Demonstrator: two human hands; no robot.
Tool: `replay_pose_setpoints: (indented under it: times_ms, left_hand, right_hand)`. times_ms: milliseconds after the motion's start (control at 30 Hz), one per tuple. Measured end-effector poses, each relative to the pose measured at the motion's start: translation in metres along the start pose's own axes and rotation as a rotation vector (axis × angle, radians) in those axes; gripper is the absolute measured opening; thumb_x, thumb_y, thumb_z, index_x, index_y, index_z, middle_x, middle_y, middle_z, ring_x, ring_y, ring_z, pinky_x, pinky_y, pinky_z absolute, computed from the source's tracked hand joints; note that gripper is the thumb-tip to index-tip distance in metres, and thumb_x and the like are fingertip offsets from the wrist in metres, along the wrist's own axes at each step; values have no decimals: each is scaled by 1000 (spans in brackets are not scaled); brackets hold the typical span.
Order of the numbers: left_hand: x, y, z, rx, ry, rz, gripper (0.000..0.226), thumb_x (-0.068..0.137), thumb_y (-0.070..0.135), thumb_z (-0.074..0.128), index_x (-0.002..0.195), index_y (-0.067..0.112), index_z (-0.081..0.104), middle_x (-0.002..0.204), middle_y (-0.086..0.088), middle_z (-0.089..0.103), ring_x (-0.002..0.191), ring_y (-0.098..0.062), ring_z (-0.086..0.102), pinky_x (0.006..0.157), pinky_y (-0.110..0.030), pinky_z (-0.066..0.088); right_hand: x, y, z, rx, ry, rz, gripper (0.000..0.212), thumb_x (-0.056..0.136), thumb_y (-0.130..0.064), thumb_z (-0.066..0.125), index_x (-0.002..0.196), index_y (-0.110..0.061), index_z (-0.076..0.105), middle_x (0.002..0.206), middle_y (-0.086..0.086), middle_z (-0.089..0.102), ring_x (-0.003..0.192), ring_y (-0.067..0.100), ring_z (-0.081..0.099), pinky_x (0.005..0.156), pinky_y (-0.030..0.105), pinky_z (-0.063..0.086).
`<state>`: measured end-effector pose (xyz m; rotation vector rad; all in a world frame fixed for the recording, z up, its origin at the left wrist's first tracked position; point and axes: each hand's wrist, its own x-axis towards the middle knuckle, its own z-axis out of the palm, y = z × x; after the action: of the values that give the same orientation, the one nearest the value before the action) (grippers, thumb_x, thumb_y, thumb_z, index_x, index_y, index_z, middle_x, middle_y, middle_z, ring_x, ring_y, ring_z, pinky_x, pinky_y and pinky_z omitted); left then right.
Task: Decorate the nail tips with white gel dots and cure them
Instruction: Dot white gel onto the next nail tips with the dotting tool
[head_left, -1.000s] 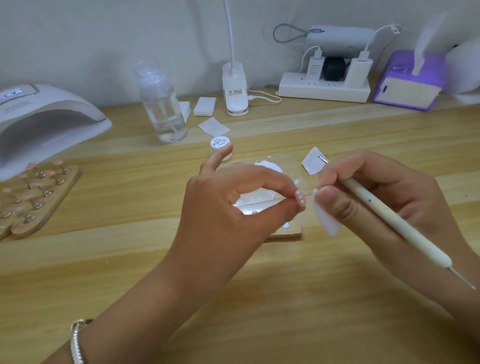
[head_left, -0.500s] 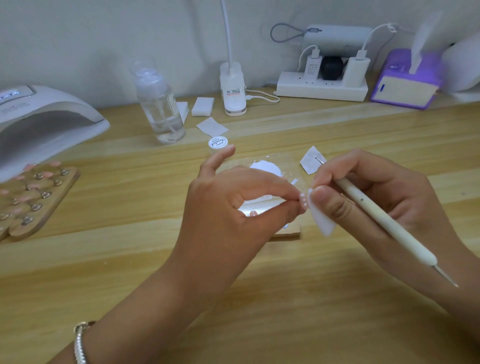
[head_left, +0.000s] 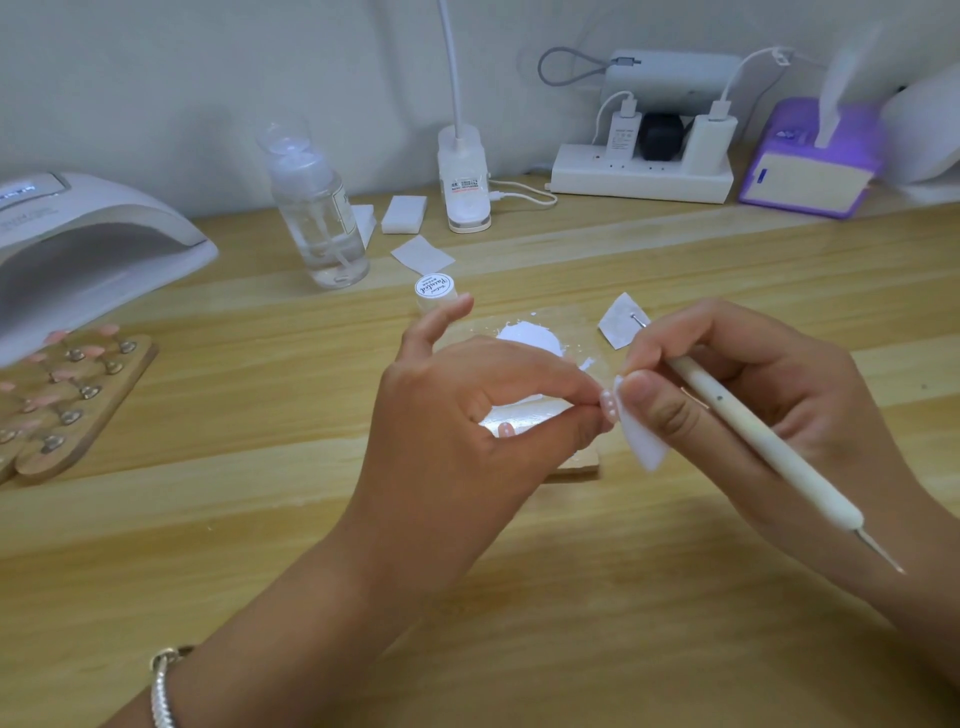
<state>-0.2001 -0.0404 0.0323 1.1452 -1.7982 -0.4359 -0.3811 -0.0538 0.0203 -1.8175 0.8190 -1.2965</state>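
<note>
The left hand (head_left: 483, 415) pinches a small pale pink nail tip (head_left: 608, 406) carrying white dots between thumb and forefinger, with one finger raised straight beside the little round white-lidded gel jar (head_left: 435, 288). The right hand (head_left: 769, 395) has its fingers curled round a slim white dotting pen (head_left: 753, 441) and at the same time nips a small white wipe pad (head_left: 641, 441) between thumb and forefinger. A second ago a narrow gap lay between pad and tip. It had shrunk half a second ago, and now the pad's edge touches the tip. The tip is held above the pale wooden worktop (head_left: 571, 623), in front of a puddle of white gel (head_left: 530, 335) on a clear palette.

Nothing else has shifted. The white domed curing lamp (head_left: 78, 249) sits at the far left, and just before it is the wooden holder of pink nail tips (head_left: 67, 395). The clear plastic pump bottle (head_left: 317, 218) stands well behind the hands.
</note>
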Motion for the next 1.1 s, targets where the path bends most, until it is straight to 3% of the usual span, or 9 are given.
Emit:
replay_pose_setpoints:
  times_ms: [300,533,700,867,1100]
  left_hand:
    - [-1,3,2,55,-33,36,7,72,24,81,72,29,76,81,18,74,87,7,67,115,-46,27]
    - [-4,2,4,42,-50,32,4,72,24,82,72,25,78,78,15,75,88,8,67,115,-46,26]
    - [-4,3,4,11,-39,15,5,73,22,81,75,22,77,81,16,75,90,8,68,116,-44,26]
    - [-4,3,4,-38,1,-14,5,77,20,79,76,20,74,84,16,75,91,7,69,116,-43,28]
    - [-2,6,2,-47,36,-29,6,76,26,79,76,26,73,73,26,69,83,0,70,114,-41,31]
  right_hand:
    - [0,0,-1,-17,1,-5,9,89,-16,65,90,-8,62,71,-14,66,66,2,62,66,10,46]
    - [3,0,-4,-73,91,-2,8,89,-20,66,87,-13,62,71,1,63,58,7,52,61,10,41]
    - [5,-2,-7,-67,161,11,9,89,-23,66,86,-15,62,61,-10,59,54,2,46,54,11,38]
    - [5,-3,-7,-23,152,32,8,87,-27,67,84,-21,63,63,6,60,59,29,49,55,27,39]
    - [4,-5,-4,-35,166,18,7,87,-27,67,84,-22,63,64,8,61,58,34,50,56,37,40]
